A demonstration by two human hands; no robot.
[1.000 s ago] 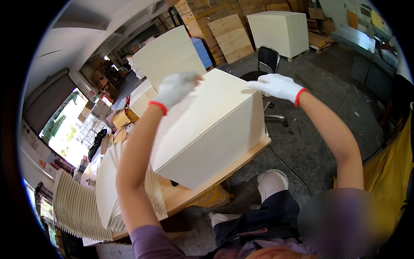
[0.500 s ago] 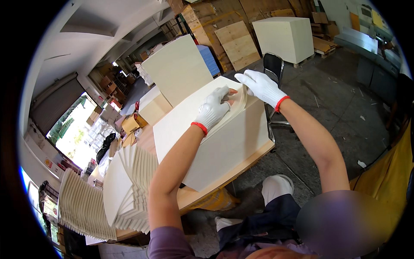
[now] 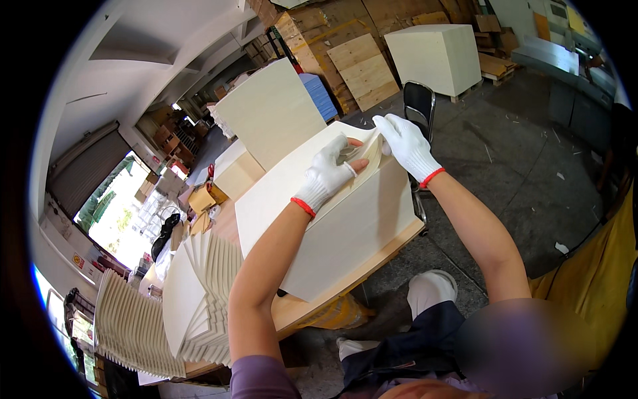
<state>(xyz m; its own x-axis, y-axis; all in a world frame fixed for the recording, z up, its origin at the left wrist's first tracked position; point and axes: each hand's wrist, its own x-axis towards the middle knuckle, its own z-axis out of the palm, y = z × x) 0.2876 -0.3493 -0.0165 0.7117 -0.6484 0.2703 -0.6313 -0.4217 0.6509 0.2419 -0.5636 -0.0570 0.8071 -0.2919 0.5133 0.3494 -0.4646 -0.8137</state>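
Observation:
A tall stack of cream paper sheets stands in front of me on a wooden table. My right hand, in a white knit glove with a red cuff, is closed on the far right corner of the top sheets, which curl up from the stack. My left hand wears a matching glove with bare fingertips. It lies over the top of the stack beside the lifted sheets, thumb and forefinger apart. The sheets' edges at the right fingertips are partly hidden.
Fanned piles of paper sit on the table at left. More paper stacks rise behind. A black chair stands beyond the right hand. A big white block-shaped stack rests on a pallet, and machinery is at far right.
The right hand has shifted slightly, its fingers now bent downward over the sheet corner, which curls up more. The left thumb has moved a little toward the lifted edge.

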